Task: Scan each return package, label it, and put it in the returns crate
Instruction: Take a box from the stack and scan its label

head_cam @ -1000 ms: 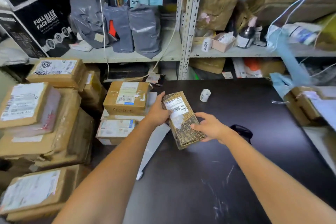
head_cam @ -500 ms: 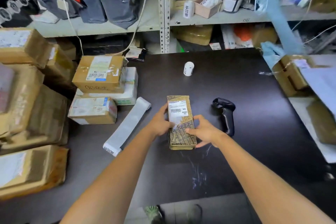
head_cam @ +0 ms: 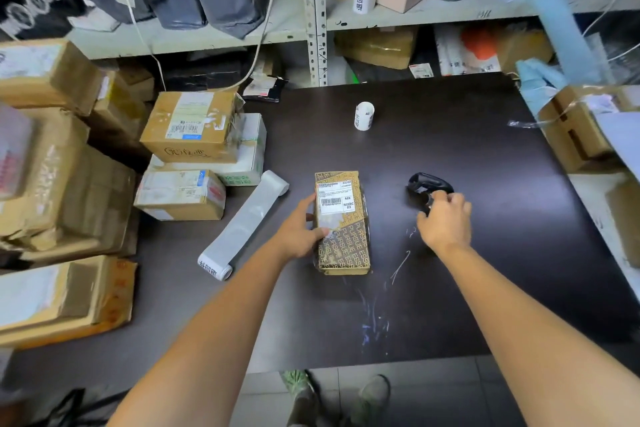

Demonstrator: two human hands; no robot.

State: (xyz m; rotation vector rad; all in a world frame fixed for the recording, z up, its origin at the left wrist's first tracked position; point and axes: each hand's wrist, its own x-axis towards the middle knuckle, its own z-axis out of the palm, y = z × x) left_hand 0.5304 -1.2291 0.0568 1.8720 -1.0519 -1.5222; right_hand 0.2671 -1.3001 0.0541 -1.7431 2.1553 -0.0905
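Cardboard package [head_cam: 341, 222] now down on table [head_cam: 450, 135], gripped by left hand [head_cam: 299, 232]; right hand [head_cam: 445, 218] off it, curling round scanner [head_cam: 427, 184]: scanning likely next.

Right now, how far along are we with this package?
Done: the patterned package lies label-up on the table, gripped by the left hand. In hand: the right hand grips the scanner, not yet lifted. Left: scanning, a label from the label roll, then the crate, which I can't identify here.
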